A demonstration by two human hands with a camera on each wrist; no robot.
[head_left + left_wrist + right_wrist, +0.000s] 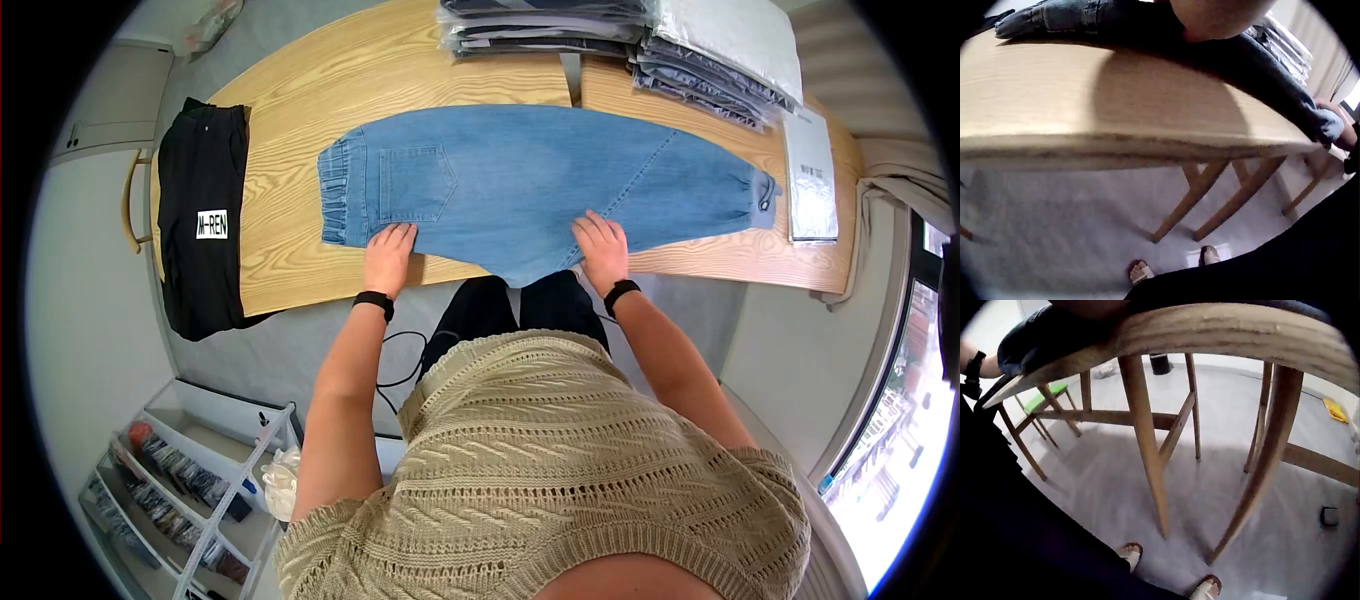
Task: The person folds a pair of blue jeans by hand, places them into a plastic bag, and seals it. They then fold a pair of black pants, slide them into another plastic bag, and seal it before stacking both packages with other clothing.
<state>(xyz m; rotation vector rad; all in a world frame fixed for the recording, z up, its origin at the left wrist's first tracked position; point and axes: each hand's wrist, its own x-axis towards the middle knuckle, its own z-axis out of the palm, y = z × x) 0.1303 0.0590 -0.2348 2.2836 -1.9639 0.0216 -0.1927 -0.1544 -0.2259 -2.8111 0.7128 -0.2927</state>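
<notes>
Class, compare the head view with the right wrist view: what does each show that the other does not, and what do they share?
Only the head view: black garment marked M-REN, plastic-wrapped packages, knitted top.
Only the right wrist view: wooden legs, green seat, yellow item, sandalled feet.
Both: wooden table, grey floor and denim trousers, the trousers only partly visible from the wrist.

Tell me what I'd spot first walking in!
Probably the big blue jeans, flat across the tabletop, left hand and right hand at their near edge. Next, the black clothing with a white label at the left end, and bagged stacks at the far right.
</notes>
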